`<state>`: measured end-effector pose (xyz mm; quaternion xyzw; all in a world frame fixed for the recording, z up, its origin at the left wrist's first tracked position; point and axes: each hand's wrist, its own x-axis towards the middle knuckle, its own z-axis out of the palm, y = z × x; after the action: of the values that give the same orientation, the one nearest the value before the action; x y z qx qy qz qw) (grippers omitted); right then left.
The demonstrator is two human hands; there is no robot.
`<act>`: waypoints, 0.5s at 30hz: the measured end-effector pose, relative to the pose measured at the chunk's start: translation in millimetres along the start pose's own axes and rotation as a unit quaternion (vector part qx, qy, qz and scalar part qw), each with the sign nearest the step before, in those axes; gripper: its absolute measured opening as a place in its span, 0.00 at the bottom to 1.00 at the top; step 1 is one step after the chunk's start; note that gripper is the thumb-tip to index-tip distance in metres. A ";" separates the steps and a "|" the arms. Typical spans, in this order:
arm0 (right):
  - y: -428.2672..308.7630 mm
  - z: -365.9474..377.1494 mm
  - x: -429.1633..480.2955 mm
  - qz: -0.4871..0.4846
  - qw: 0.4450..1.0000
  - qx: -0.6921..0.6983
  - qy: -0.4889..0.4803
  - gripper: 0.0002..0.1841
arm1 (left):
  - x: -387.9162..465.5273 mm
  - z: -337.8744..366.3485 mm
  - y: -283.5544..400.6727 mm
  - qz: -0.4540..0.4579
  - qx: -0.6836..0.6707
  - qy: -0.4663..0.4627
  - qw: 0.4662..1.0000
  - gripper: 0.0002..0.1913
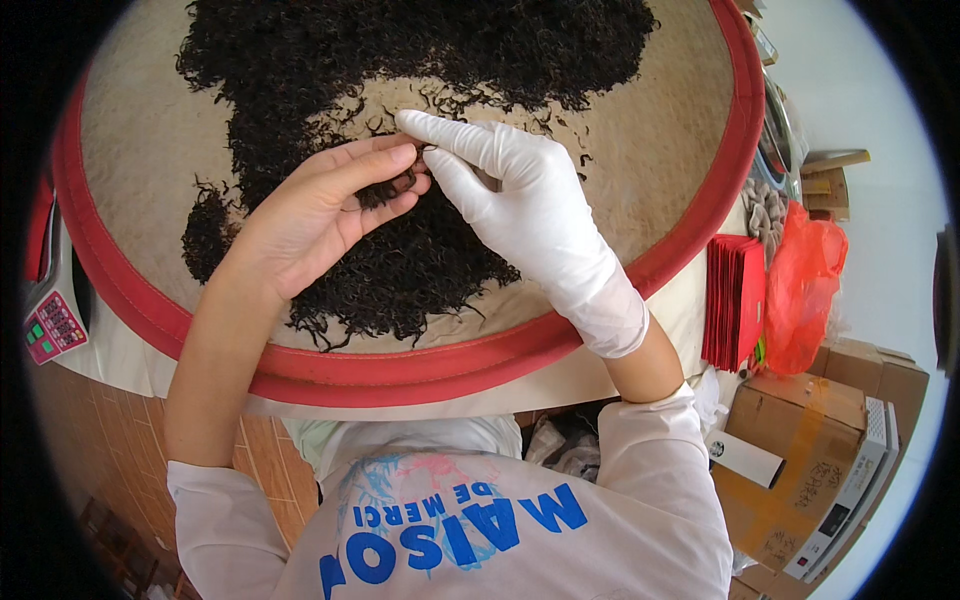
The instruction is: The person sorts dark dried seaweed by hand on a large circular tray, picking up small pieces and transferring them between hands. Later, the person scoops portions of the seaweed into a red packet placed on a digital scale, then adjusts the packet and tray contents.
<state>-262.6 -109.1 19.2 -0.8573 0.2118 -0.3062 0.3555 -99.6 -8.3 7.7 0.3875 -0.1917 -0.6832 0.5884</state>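
Dark, twisted dried leaves, apparently loose tea, lie in heaps on a large round woven tray with a red cloth rim. My bare left hand is held palm up over the near heap, with a small clump of the leaves in its curled fingers and the thumb above them. My right hand, in a white glove, meets the left fingertips. Its thumb and forefinger come together at a thin dark strand by the left thumb; whether they grip it is hard to tell.
A scale with a keypad stands left of the tray. At the right are a stack of red packets, a red plastic bag, cardboard boxes and a white box. The pale tabletop shows below the rim.
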 end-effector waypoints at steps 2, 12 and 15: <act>0.7 -0.6 0.0 -0.004 1.000 0.005 0.009 0.15 | -0.5 1.2 0.8 0.005 -0.004 0.010 1.000 0.15; 4.6 -26.0 4.5 0.073 0.983 -0.163 -0.046 0.25 | -1.6 -22.3 22.1 0.085 -0.185 0.005 0.979 0.16; 19.7 -16.1 -2.8 -0.038 0.978 -0.191 -0.075 0.22 | -6.3 -34.6 37.0 0.156 -0.241 0.022 0.958 0.16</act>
<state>-278.3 -128.2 12.6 -0.9374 0.2062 -0.2080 0.1882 -49.1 -4.3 14.5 0.2149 -0.0664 -0.6001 0.7677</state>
